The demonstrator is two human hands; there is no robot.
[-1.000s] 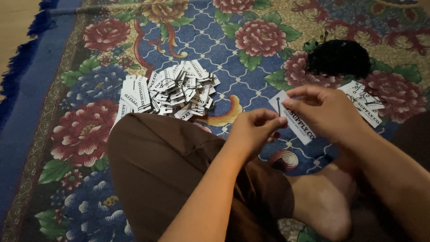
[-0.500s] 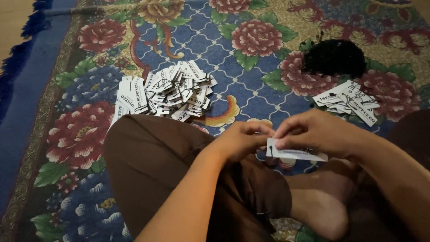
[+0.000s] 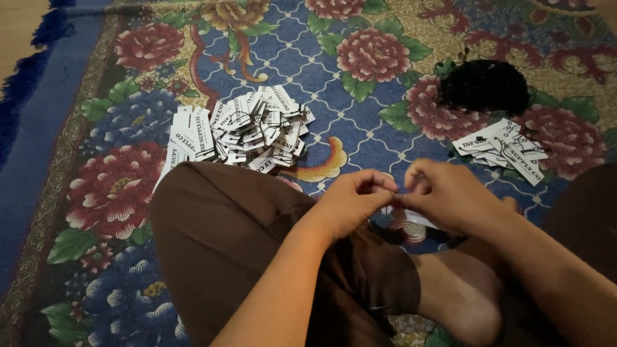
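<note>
Both hands meet just right of the frame's centre, above the person's crossed legs. The left hand [image 3: 350, 202] has its fingers curled, thumb and forefinger pinched together. The right hand [image 3: 450, 196] is cupped over a white paper tag [image 3: 411, 220], of which only a pale sliver shows under the fingers; the fingertips of the two hands touch. Whether a thread runs between them I cannot tell.

To work such a small piece well, it seems best to keep the pinch close to the tag's edge, hold it flat rather than creased, and keep both wrists low and steady over the lap.

A large loose heap of white tags [image 3: 247, 132] lies on the rug in the upper left of the centre, with a few laid in a neater row at its left side. A smaller stack of tags [image 3: 504, 149] sits at the right, just below a tangled black bundle [image 3: 485, 87] that looks like thread.

The surface is a floral rug [image 3: 360, 103], with red roses on a blue lattice and a dark blue border at the left. A strip of wooden floor [image 3: 16, 26] shows in the upper left corner. The light is dim.
</note>
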